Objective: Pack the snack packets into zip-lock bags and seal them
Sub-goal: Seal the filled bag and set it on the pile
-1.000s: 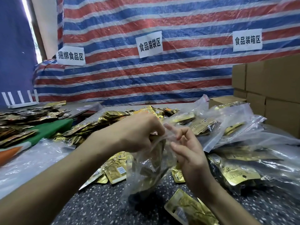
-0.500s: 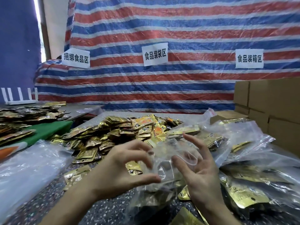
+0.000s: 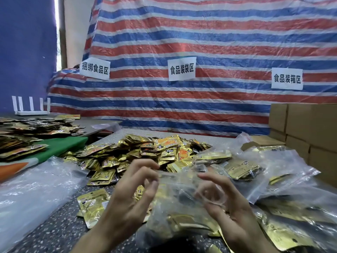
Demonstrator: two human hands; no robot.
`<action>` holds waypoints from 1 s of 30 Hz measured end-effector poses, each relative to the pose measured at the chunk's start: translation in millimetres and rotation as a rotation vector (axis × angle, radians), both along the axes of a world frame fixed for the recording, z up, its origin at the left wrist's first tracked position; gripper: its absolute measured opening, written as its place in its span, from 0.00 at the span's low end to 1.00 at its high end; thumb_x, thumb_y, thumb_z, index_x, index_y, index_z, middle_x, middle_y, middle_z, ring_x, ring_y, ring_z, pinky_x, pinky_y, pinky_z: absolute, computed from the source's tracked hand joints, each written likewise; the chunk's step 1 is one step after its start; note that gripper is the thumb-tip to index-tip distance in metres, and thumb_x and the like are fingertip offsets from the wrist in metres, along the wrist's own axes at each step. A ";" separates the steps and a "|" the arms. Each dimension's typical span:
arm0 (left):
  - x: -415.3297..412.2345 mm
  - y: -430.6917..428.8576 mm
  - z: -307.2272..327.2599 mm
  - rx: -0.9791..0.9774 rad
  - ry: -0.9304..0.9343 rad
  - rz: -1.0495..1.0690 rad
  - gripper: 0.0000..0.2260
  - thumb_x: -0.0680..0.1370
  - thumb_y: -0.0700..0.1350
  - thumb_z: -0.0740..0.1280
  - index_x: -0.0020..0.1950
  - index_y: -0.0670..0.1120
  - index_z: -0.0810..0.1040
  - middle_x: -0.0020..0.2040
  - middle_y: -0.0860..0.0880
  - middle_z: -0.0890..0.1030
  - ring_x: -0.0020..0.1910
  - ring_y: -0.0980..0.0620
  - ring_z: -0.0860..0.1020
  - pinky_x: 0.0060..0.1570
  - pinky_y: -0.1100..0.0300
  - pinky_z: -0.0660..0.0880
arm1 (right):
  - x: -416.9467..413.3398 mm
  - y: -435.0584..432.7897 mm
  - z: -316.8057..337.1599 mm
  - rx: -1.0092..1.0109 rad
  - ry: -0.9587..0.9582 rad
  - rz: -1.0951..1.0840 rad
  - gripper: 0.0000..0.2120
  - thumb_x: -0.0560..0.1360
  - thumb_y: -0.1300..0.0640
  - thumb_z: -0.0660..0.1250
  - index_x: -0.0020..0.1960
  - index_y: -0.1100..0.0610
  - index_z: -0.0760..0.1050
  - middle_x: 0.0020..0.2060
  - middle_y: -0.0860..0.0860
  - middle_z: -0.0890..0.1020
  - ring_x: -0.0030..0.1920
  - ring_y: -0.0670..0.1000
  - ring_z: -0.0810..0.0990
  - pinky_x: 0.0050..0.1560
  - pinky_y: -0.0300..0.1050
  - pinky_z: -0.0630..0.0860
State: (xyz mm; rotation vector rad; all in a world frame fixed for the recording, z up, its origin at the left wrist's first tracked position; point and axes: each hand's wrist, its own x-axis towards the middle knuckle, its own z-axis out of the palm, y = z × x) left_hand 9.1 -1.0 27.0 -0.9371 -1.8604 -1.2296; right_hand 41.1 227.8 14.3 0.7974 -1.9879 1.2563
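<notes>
Head view, hands (image 3: 127,196) (image 3: 229,207) pinching zip-lock bag (image 3: 178,214), mouth edge uppermost, running left-right.

Zip-lock bag (image 3: 182,196): thin clear plastic film, glossy and much crinkled, clear enough that my right grip (image 3: 233,216) shows through it. Snack packets (image 3: 145,154): gold metallic foil, shiny, a few printed orange. Bench (image 3: 69,234): dark speckled top, stone-like, matt. Filled bags (image 3: 273,172) to my right: same glossy film over foil. Loose sheeting (image 3: 32,190) to my left: clear plastic, wrinkled, milky at the folds. Tarp (image 3: 200,42): woven striped plastic, creased, faint sheen. Signs (image 3: 181,69): white matt paper. Boxes (image 3: 310,128): brown cardboard, matt, smooth.
</notes>
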 end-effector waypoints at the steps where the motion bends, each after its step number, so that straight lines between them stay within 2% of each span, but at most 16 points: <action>1: 0.1 -2.0 1.9 0.053 0.010 0.027 0.08 0.77 0.49 0.60 0.44 0.48 0.76 0.55 0.57 0.75 0.55 0.54 0.76 0.51 0.70 0.72 | -0.1 1.9 0.1 0.031 0.020 0.000 0.23 0.72 0.67 0.67 0.59 0.43 0.77 0.42 0.49 0.81 0.41 0.51 0.78 0.44 0.46 0.75; 4: 1.0 -9.6 5.7 0.141 0.045 0.079 0.09 0.76 0.48 0.59 0.41 0.46 0.74 0.54 0.50 0.75 0.55 0.53 0.75 0.51 0.67 0.71 | -0.9 4.0 4.0 0.101 0.054 -0.031 0.13 0.72 0.65 0.70 0.47 0.47 0.76 0.38 0.48 0.78 0.37 0.54 0.75 0.36 0.52 0.73; 6: 2.7 -13.6 6.7 0.149 0.050 0.053 0.06 0.74 0.48 0.58 0.39 0.47 0.69 0.52 0.49 0.74 0.53 0.52 0.74 0.50 0.66 0.70 | 0.0 3.4 6.6 0.139 0.152 -0.044 0.08 0.73 0.58 0.73 0.43 0.51 0.75 0.38 0.46 0.77 0.35 0.53 0.75 0.32 0.48 0.72; 9: 3.3 -17.6 9.1 0.031 0.136 0.016 0.07 0.73 0.46 0.61 0.39 0.47 0.64 0.49 0.50 0.72 0.51 0.51 0.73 0.48 0.66 0.69 | 1.2 3.4 11.4 0.188 0.345 -0.129 0.12 0.73 0.53 0.75 0.39 0.56 0.74 0.38 0.43 0.76 0.35 0.46 0.76 0.33 0.38 0.72; 11: -1.4 -23.1 10.7 -0.090 0.227 0.025 0.08 0.75 0.44 0.64 0.40 0.46 0.66 0.48 0.50 0.72 0.48 0.51 0.73 0.45 0.62 0.71 | 2.2 5.0 14.4 0.190 0.395 -0.199 0.14 0.73 0.50 0.75 0.39 0.57 0.75 0.38 0.44 0.75 0.34 0.43 0.74 0.34 0.33 0.70; 14: -8.6 -31.9 11.2 -0.198 0.262 0.057 0.08 0.78 0.45 0.67 0.41 0.42 0.75 0.43 0.51 0.74 0.42 0.52 0.75 0.37 0.56 0.74 | 6.3 6.1 20.1 0.152 0.390 -0.278 0.14 0.72 0.48 0.74 0.41 0.58 0.76 0.36 0.45 0.75 0.33 0.44 0.74 0.30 0.37 0.71; 16: -10.7 -33.3 9.6 -0.210 0.228 0.060 0.10 0.79 0.47 0.66 0.44 0.41 0.78 0.40 0.51 0.77 0.38 0.52 0.76 0.35 0.53 0.74 | 9.3 8.5 22.1 0.139 0.345 -0.254 0.08 0.73 0.51 0.71 0.44 0.54 0.76 0.37 0.42 0.75 0.34 0.45 0.75 0.31 0.40 0.72; 18: -10.6 -32.4 8.8 -0.158 0.193 0.047 0.10 0.79 0.47 0.66 0.45 0.40 0.79 0.39 0.50 0.78 0.38 0.52 0.77 0.36 0.53 0.75 | 11.0 12.9 21.9 0.141 0.285 -0.166 0.01 0.75 0.56 0.66 0.46 0.51 0.75 0.40 0.43 0.75 0.36 0.46 0.75 0.32 0.43 0.72; 20: -8.4 -30.9 9.5 -0.071 0.181 0.026 0.08 0.78 0.46 0.66 0.46 0.41 0.79 0.39 0.51 0.78 0.38 0.53 0.78 0.37 0.54 0.76 | 9.9 15.0 23.1 0.152 0.276 -0.136 0.07 0.75 0.65 0.65 0.46 0.53 0.76 0.42 0.45 0.76 0.39 0.49 0.77 0.37 0.44 0.73; 22: -4.7 -28.8 10.2 0.059 0.158 -0.005 0.04 0.77 0.46 0.68 0.48 0.46 0.79 0.41 0.54 0.79 0.39 0.54 0.79 0.39 0.56 0.78 | 8.0 15.3 26.7 0.181 0.305 -0.153 0.10 0.74 0.68 0.65 0.47 0.54 0.79 0.44 0.48 0.77 0.44 0.48 0.78 0.41 0.38 0.73; 24: -0.8 -26.3 10.8 0.237 0.116 -0.049 0.04 0.76 0.45 0.71 0.51 0.51 0.79 0.42 0.54 0.82 0.39 0.54 0.81 0.42 0.61 0.80 | 7.2 15.0 29.2 0.202 0.352 -0.182 0.10 0.75 0.67 0.66 0.51 0.55 0.81 0.46 0.50 0.79 0.48 0.46 0.79 0.46 0.34 0.74; 27: 3.5 -22.6 13.8 0.449 0.041 -0.139 0.10 0.72 0.40 0.74 0.51 0.52 0.81 0.40 0.49 0.84 0.37 0.52 0.82 0.41 0.64 0.80 | 10.4 11.6 27.8 0.000 0.279 -0.175 0.13 0.78 0.64 0.69 0.59 0.50 0.82 0.46 0.48 0.82 0.47 0.50 0.83 0.49 0.39 0.79; 29: 4.0 -21.9 17.9 0.548 -0.062 -0.195 0.08 0.69 0.43 0.75 0.46 0.51 0.84 0.38 0.50 0.84 0.35 0.52 0.82 0.40 0.64 0.80 | 14.2 6.2 29.4 -0.202 0.160 -0.153 0.18 0.74 0.59 0.71 0.62 0.47 0.80 0.43 0.49 0.84 0.44 0.51 0.85 0.49 0.39 0.81; 30: 3.3 -22.6 19.5 0.582 -0.129 -0.221 0.07 0.67 0.44 0.75 0.44 0.50 0.85 0.37 0.49 0.84 0.34 0.52 0.82 0.39 0.64 0.80 | 15.3 4.0 30.9 -0.261 0.118 -0.142 0.19 0.71 0.58 0.72 0.60 0.46 0.81 0.42 0.50 0.85 0.43 0.50 0.85 0.47 0.37 0.82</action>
